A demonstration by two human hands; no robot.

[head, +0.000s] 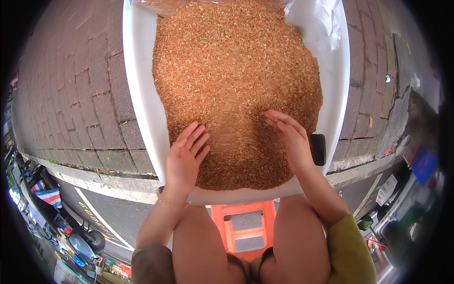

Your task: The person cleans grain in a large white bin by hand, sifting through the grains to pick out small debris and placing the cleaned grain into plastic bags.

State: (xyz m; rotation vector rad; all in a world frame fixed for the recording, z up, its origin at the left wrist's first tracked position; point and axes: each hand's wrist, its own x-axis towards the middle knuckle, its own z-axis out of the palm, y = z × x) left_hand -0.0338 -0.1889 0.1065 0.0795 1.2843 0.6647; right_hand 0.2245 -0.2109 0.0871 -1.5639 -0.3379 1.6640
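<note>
A broad heap of small reddish-brown dried pieces [230, 71], whose exact kind I cannot tell, fills much of a white tray [140, 81]. At the heap's near left part, my left hand [186, 154] is palm up with its fingers apart and nothing in it. Over the near right part is my right hand [289, 136], its thumb and fingertips drawn together; whether small pieces are pinched between them is unclear. A black phone-like object [318, 149] rests inside the tray's right side, just beside my right wrist.
Clear plastic sheeting [315, 17] lies at the tray's far right corner. An orange plastic stool [244, 230] stands between my legs, below the tray's near edge. Brick paving [78, 88] and a kerb [120, 188] surround it. A parked scooter [81, 245] is at lower left.
</note>
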